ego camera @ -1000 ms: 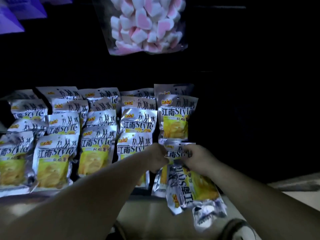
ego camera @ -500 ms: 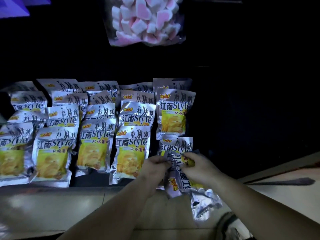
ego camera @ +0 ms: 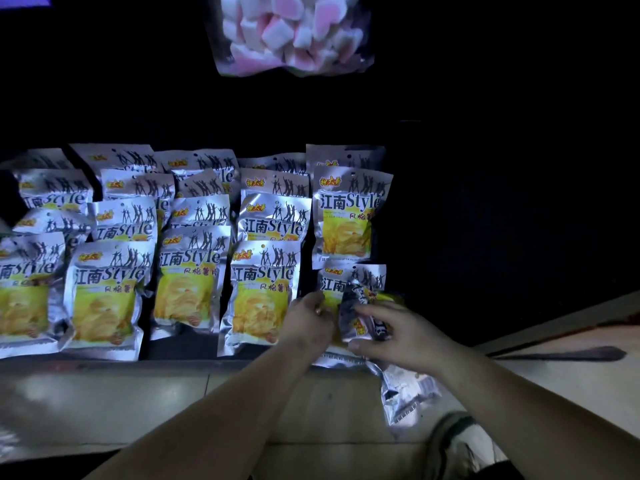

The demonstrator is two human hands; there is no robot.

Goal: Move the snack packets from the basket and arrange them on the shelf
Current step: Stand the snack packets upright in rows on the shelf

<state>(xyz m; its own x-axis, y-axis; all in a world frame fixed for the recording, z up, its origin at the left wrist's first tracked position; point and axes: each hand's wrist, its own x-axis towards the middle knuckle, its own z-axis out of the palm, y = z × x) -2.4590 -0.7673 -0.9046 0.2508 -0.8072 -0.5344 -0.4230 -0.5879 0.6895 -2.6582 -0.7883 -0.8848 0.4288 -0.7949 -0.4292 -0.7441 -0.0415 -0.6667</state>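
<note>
Chip packets (ego camera: 187, 282) are laid in overlapping rows on the dark shelf (ego camera: 181, 348). By its front edge, at the rows' right end, an end packet (ego camera: 332, 282) is pinched by the curled fingers of the left hand (ego camera: 308, 323). A bundle of packets (ego camera: 360, 317) is clamped in the right hand (ego camera: 401, 337) beside it. A marshmallow bag (ego camera: 291, 32) is seen above.

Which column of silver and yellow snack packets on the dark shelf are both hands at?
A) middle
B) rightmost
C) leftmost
B: the left hand and right hand both hold silver and yellow foil snack packets at the front of the rightmost column.
</note>
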